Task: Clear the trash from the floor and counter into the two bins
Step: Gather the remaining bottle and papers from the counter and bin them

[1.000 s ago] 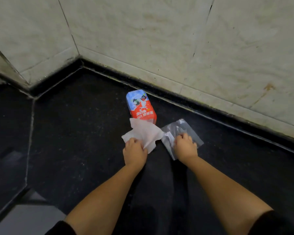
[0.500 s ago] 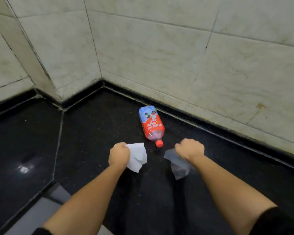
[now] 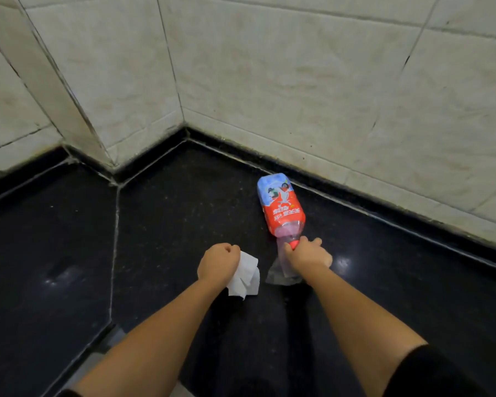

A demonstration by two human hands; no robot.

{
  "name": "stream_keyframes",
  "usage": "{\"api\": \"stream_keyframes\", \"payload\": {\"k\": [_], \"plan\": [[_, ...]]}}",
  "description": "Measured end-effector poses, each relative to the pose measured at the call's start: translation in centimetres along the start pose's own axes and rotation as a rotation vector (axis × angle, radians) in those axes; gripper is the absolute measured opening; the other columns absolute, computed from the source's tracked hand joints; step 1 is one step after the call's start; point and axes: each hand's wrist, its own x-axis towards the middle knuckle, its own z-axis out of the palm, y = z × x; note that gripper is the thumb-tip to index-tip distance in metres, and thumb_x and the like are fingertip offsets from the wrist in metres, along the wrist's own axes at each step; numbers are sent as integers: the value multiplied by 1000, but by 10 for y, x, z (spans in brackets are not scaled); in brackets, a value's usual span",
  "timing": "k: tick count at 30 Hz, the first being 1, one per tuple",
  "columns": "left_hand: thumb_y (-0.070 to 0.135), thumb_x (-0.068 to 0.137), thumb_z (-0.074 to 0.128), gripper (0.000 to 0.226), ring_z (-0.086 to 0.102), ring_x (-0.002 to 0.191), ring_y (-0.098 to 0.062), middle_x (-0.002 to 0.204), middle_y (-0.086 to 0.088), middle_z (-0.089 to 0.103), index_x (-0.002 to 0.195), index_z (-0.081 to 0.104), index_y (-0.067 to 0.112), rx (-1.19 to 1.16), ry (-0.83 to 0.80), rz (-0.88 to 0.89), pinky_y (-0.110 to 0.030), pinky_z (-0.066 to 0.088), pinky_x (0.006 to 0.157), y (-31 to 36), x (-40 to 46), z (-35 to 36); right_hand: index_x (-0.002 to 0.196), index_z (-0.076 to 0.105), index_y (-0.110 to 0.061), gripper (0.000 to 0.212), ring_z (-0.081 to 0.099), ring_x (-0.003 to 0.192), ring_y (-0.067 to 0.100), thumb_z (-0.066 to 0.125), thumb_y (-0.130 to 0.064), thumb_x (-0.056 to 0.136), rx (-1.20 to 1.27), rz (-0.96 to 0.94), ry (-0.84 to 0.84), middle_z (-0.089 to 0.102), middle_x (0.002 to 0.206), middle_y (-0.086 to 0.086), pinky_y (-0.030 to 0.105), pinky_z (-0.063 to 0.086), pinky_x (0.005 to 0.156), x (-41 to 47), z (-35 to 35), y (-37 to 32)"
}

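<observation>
- The right hand (image 3: pixel 308 255), which half a second ago held only the clear wrapper (image 3: pixel 281 275), now also pinches the bottle (image 3: pixel 281 209) by its cap.
- The left hand (image 3: pixel 219 263) stays fisted on the tissue (image 3: pixel 245 277); all three floor scraps look ready for binning.

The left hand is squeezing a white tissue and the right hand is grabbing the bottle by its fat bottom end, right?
Not quite. The left hand does squeeze the white tissue, but the head view shows the right hand grabbing the bottle at its red cap end, not the fat bottom end, which points toward the wall. That hand also holds a clear plastic wrapper.
</observation>
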Motion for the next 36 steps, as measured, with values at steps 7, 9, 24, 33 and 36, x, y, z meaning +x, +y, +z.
{"api": "stream_keyframes", "payload": {"k": [7, 9, 24, 33, 36], "plan": [[28, 91, 40, 34, 55, 74, -24, 72, -5, 55, 63, 54, 14, 47, -37, 35, -32, 41, 68, 21, 11, -12, 123, 54, -11, 54, 59, 115, 34, 37, -53, 94, 36, -99, 153, 58, 127, 13, 38, 45, 91, -12, -31, 17], [27, 92, 40, 32, 56, 78, -25, 78, -6, 57, 65, 55, 15, 59, -34, 55, -32, 42, 71, 29, 9, -15, 121, 55, -11, 52, 59, 114, 33, 37, -52, 94, 24, -122, 185, 59, 125, 13, 37, 45, 91, -17, -44, 23], [23, 86, 40, 34, 58, 80, -32, 92, -17, 68, 55, 46, 14, 44, 274, -66, -29, 40, 68, -32, -141, -39, 109, 59, -14, 49, 65, 97, 29, 37, -53, 91, -141, -676, 175, 66, 110, 8, 35, 44, 73, -108, -46, 26], [24, 93, 39, 37, 62, 104, -37, 110, -24, 68, 94, 68, 1, -84, 537, -439, -35, 49, 87, -168, -324, -53, 114, 59, -14, 50, 64, 105, 30, 38, -54, 92, -364, -1198, 10, 65, 116, 8, 38, 49, 85, -258, 36, 8], [22, 92, 40, 38, 62, 102, -40, 108, -28, 67, 92, 67, -3, -159, 674, -588, -37, 50, 87, -222, -402, -60, 116, 59, -16, 49, 63, 108, 30, 39, -54, 92, -455, -1363, -51, 66, 120, 8, 36, 48, 86, -327, 73, 2]]}}
